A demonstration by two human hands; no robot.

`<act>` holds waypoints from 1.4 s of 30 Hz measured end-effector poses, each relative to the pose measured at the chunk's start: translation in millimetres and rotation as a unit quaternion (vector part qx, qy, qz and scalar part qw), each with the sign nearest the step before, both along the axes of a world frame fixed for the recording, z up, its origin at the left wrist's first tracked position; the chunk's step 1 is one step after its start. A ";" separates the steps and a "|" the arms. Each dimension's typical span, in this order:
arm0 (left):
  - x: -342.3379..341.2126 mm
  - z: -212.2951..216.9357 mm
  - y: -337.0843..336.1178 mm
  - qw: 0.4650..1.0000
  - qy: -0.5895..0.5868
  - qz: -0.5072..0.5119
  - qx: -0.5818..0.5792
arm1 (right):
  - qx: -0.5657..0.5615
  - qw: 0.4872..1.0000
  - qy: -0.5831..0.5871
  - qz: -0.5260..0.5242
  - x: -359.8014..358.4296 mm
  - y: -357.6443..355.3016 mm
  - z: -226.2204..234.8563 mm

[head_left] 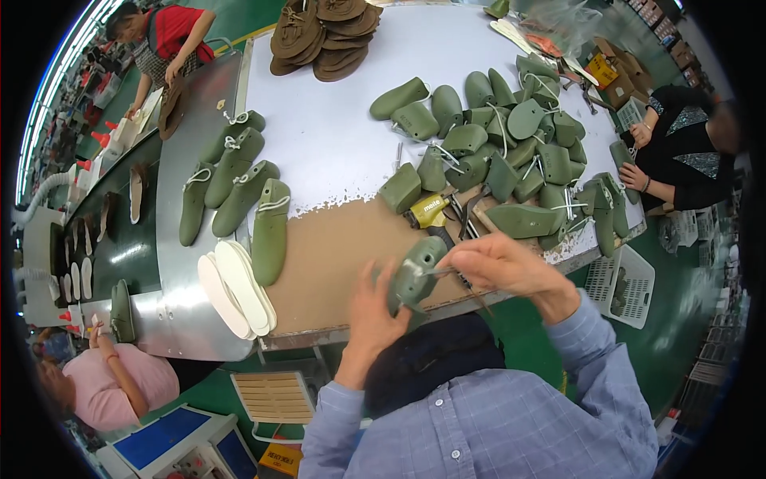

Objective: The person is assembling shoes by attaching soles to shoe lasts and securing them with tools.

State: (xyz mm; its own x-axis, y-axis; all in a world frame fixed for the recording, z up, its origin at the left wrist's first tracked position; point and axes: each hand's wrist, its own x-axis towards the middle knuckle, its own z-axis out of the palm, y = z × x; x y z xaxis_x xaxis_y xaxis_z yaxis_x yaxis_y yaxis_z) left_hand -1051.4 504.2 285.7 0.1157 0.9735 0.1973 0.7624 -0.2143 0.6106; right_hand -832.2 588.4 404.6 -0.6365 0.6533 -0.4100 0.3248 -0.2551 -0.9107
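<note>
My left hand [373, 313] is wrapped around a green shoe last [411, 281], held up at the near edge of the table with its holed top face turned toward my right hand. Closed in a pinch, my right hand [504, 270] grips a thin grey rod-like tool [439, 273], its tip at the last's top. Slight blur hides the exact contact. Beyond my hands lies a yellow and black hand tool [429, 211], beside a heap of green lasts [472, 166], several with white cords tied through them.
Upright lasts [271, 243] and cream insoles [239, 295] stand at left; brown shoe uppers [325, 36] are piled at the back. A co-worker [690, 152] handles a last at right; others, in red [177, 36] and pink [120, 383], work at left. A white crate [621, 286] sits below the right edge.
</note>
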 end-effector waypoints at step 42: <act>-29.2 50.7 -179.3 0.775 -0.459 0.397 -0.175 | 0.215 0.885 -0.358 -0.204 108.5 -0.4 -206.4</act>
